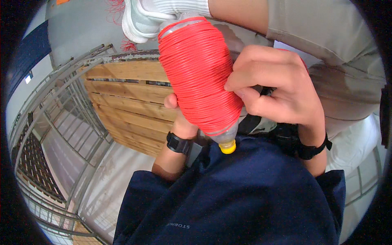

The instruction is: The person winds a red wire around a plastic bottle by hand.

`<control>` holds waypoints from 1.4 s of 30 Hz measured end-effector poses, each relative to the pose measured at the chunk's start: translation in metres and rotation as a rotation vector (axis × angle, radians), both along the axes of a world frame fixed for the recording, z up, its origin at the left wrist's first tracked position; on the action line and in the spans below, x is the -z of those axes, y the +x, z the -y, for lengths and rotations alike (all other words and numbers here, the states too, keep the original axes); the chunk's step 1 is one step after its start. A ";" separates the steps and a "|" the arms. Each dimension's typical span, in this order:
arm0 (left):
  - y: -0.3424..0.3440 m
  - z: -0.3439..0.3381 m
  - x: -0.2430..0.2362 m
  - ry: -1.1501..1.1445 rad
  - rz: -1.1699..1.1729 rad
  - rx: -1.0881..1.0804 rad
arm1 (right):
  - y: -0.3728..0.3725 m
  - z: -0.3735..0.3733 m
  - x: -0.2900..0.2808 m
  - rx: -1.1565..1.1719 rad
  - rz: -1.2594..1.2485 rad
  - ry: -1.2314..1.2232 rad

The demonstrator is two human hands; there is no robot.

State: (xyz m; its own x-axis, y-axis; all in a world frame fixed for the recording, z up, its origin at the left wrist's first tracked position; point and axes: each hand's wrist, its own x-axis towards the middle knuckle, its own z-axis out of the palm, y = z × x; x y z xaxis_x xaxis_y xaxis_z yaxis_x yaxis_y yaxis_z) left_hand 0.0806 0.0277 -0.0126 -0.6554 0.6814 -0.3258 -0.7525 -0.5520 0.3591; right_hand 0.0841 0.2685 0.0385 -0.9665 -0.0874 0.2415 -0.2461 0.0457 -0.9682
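Note:
A clear plastic bottle [230,133] with a yellow cap [227,147] lies tilted before me, cap end towards my body. Red cord [198,73] is wound round it in close turns over nearly its whole length. From beneath and the left, my left hand [184,122] grips the wrapped bottle; one fingertip shows at its edge and the other fingers are hidden behind it. Thumb and fingers of my right hand [273,83] are pinched together on the cord at the bottle's right side. A bit of red shows behind that hand's knuckles.
Slatted wooden boards [130,96] lie beyond the bottle on the left, next to a grey metal rail frame [77,114]. Loose red strands [128,45] hang near a white shoe [141,24] at the top. A person's leg in beige shorts [318,28] stretches across the upper right.

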 end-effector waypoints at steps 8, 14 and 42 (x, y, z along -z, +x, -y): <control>0.007 0.009 0.021 -0.071 0.154 -0.121 | 0.000 -0.002 0.002 -0.041 0.039 0.069; 0.004 0.005 0.015 -0.252 0.128 -0.135 | 0.000 -0.004 0.003 -0.042 -0.012 0.187; 0.005 0.015 0.014 -0.068 0.303 -0.214 | 0.002 -0.001 0.004 0.007 -0.077 0.346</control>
